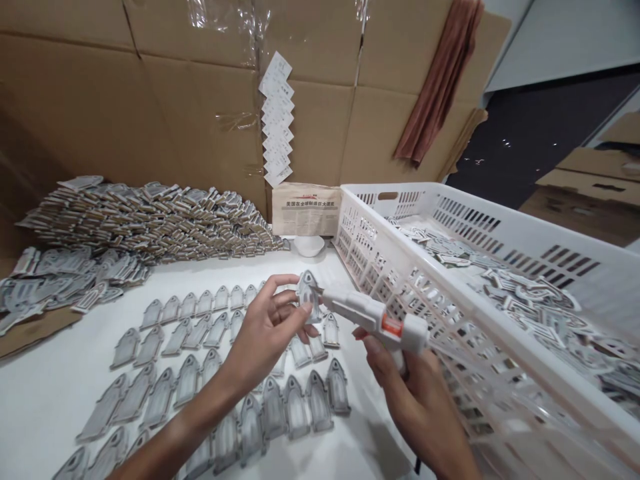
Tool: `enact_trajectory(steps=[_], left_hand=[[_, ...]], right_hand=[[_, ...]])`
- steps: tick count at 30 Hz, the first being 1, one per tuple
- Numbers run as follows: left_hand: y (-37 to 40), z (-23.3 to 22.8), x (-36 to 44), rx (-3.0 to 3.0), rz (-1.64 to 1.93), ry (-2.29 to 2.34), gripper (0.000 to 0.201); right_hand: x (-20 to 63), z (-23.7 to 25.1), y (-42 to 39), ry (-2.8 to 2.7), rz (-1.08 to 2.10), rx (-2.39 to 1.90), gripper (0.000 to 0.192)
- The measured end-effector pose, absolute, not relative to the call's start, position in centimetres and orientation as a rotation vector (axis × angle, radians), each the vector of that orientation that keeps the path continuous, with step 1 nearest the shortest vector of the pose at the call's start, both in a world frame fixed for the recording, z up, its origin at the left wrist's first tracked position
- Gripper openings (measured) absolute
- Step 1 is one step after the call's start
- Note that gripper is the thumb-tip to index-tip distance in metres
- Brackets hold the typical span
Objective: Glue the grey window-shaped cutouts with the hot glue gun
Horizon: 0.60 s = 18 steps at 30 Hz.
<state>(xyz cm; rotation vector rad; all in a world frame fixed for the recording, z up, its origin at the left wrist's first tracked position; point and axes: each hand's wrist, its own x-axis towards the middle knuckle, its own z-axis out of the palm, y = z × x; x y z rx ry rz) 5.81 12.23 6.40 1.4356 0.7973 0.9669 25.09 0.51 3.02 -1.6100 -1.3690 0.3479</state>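
Between its thumb and fingers, my left hand holds up a small grey arched window-shaped piece above the table. My right hand is wrapped round the handle of a white hot glue gun with an orange-red patch on its side. The gun's nozzle points left and meets, or nearly meets, the upper right edge of the held piece; I cannot tell which. Below my hands, rows of similar arched pieces lie on the white table. My left forearm hides some of them.
A tall stack of flat pieces stands at the back left, with a loose pile before it. A white perforated basket of cut pieces fills the right. A white bowl and newspaper stand against the cardboard wall.
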Motion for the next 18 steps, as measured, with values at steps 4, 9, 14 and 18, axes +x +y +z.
enact_trajectory(steps=[4, 9, 14, 18], left_hand=[[12.3, 6.4, 5.8, 1.431, 0.972, 0.801, 0.042], [12.3, 6.4, 5.7, 1.44, 0.976, 0.803, 0.04], [12.4, 6.4, 5.6, 1.462, 1.011, 0.818, 0.037], [12.4, 6.1, 5.1, 1.681, 1.061, 0.864, 0.031]], right_hand=[[25.1, 2.8, 0.6, -1.386, 0.303, -1.613, 0.044], [24.6, 2.8, 0.8, -1.366, 0.232, -1.636, 0.044], [24.1, 2.8, 0.8, -1.367, 0.232, -1.592, 0.04], [24.0, 3.2, 0.3, -1.428, 0.164, -1.563, 0.033]])
